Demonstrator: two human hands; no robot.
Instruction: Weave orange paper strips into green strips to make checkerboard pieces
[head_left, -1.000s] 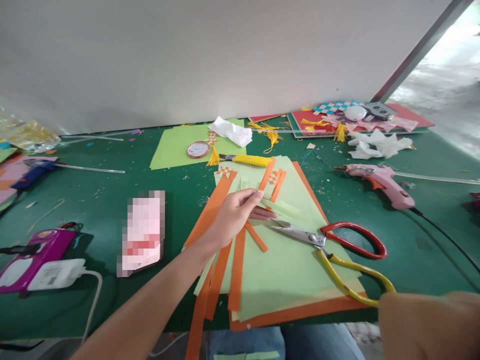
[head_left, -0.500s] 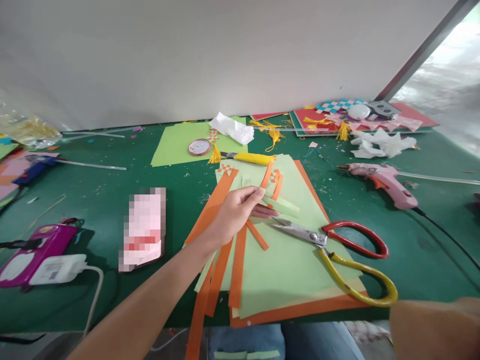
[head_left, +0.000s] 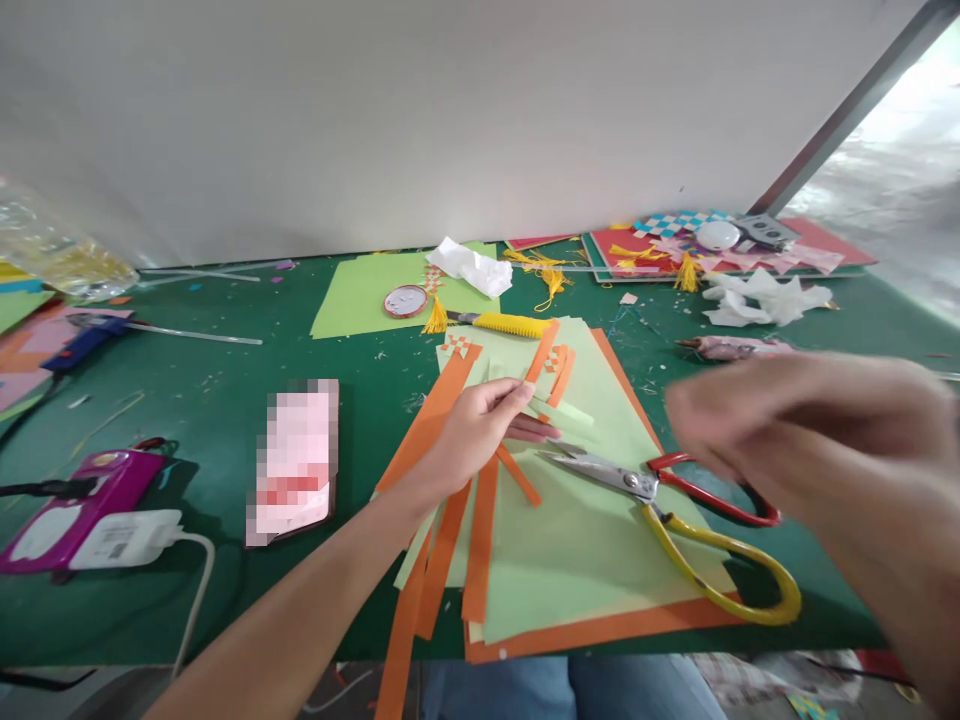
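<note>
My left hand (head_left: 487, 422) pinches a small piece of orange and light green paper strips (head_left: 551, 365), partly woven into a check, above the stack of sheets. Blurred by motion, my right hand (head_left: 780, 415) is in the air at the right, close to the scissors' red handle, and its fingers cannot be made out. The scissors (head_left: 637, 485), with one red and one yellow handle, lie slightly open on the light green sheets (head_left: 592, 560). Loose orange strips (head_left: 480, 540) fan out under my left forearm and hand. My right hand partly hides a pink glue gun (head_left: 724, 347).
A yellow box cutter (head_left: 514, 325) lies behind the sheets. Left are a phone (head_left: 296, 460), a purple power strip (head_left: 124, 480) and a blue glue gun (head_left: 86, 342). White tissue (head_left: 472, 266) and yellow tassels (head_left: 551, 280) lie along the back, near the wall.
My right hand has risen from the lower right corner to above the scissors' handles, covering part of the pink glue gun. My left hand keeps its pinch on the strips.
</note>
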